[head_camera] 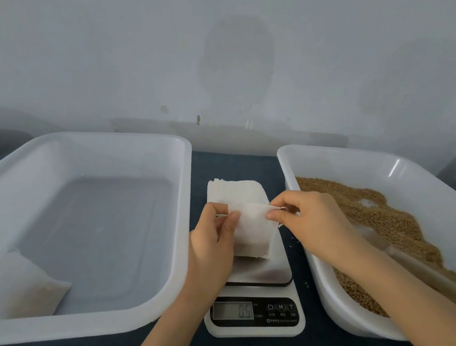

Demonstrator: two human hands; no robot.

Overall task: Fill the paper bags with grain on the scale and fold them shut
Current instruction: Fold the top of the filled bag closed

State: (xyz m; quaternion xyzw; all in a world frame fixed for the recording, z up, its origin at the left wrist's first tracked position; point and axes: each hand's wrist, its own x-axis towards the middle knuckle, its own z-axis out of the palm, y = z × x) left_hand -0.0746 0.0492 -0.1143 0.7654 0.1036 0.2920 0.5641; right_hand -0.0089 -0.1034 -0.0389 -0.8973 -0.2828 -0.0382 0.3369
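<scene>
The left hand point(213, 240) pinches the upper left corner of a small white paper bag point(251, 233) between thumb and curled fingers. The right hand point(310, 220) pinches the bag's top edge at the right, thumb and forefinger closed on the paper and the other fingers loosely bent. The bag stands upright on the steel platform of a white digital kitchen scale point(258, 317), and a brownish shade shows through its lower part. A flat stack of empty white bags point(236, 191) lies just behind the scale. Brown grain point(387, 218) fills the white plastic tub on the right point(337, 163). One plump, closed bag point(15, 282) rests in the near corner of the white plastic tub on the left point(183, 196).
</scene>
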